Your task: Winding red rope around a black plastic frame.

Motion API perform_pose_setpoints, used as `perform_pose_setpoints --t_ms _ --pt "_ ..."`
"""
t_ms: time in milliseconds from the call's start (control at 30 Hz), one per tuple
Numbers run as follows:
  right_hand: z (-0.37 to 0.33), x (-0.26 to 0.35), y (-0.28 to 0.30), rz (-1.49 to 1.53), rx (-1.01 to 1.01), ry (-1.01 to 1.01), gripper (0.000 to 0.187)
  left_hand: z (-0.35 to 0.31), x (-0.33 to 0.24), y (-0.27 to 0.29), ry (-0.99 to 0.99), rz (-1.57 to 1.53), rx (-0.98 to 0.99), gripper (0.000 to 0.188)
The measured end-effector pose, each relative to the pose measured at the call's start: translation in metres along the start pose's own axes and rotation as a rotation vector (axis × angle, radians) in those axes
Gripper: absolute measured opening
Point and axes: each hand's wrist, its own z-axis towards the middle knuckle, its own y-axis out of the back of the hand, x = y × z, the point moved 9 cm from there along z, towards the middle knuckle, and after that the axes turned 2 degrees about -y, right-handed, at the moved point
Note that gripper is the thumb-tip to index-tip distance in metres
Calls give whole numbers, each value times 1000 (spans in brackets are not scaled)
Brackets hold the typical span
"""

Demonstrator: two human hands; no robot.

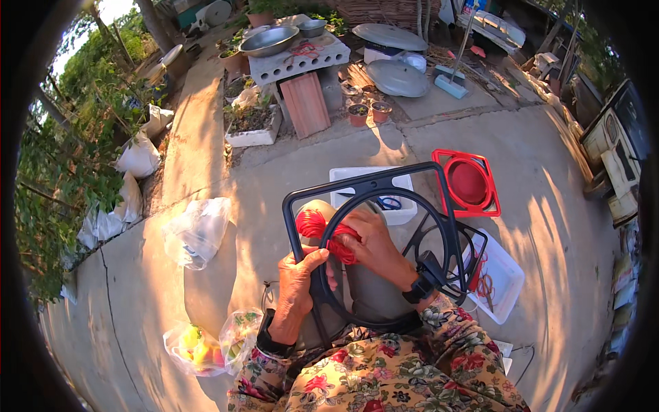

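A black square plastic frame with a round ring inside it [367, 181] is tilted over my lap. My left hand [296, 280] is closed around its left side, thumb pressed where the ring meets the outer bar. My right hand [374, 244] reaches through the ring from the right, fingers closed on a bundle of red cord [311, 224]. The bundle sits against the ring's left edge, next to my left thumb. Whether any cord is wound on the frame there, I cannot tell.
Beyond the frame lie a white tray [405, 217] holding blue-handled scissors and a red square frame [495, 180]. A second white tray [511, 285] with scissors [486, 287] stands right, beside another black frame [473, 242]. Plastic bags [198, 233] rest on the concrete at left.
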Motion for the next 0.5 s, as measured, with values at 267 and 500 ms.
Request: perform_pose_setpoints --t_ms 267,500 --pt "4 19 25 -51 73 -24 29 2 2 -4 -15 1 2 20" --pt "33 62 40 -257 24 197 32 6 5 -10 -20 -3 71 16"
